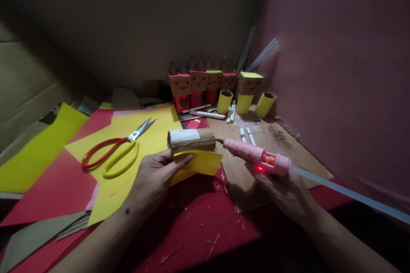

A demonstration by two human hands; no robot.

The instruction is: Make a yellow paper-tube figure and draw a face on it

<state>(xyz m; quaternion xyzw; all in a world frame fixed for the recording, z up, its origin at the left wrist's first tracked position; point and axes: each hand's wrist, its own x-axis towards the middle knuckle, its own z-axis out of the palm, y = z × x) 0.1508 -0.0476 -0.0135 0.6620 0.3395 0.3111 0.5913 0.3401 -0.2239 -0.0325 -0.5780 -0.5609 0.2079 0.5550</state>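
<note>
My left hand (162, 170) grips a brown cardboard tube (195, 137) with a white printed patch, lying sideways. A piece of yellow paper (206, 163) is held under the thumb along the tube's near side. In my right hand (282, 187) is a pink glue gun (243, 150), its red light lit and a long clear glue stick (346, 190) trailing from its rear. The gun's dark nozzle points left at the tube's right end; whether it touches I cannot tell.
Red-and-yellow-handled scissors (121, 153) lie on yellow paper sheets (118, 126) at left. Several cardboard figures (197, 81) stand at the back. Yellow-wrapped tubes (265, 104) and several markers (208, 114) are near them. A cardboard sheet (246, 194) lies on the red surface (192, 230); a pink wall (346, 72) rises right.
</note>
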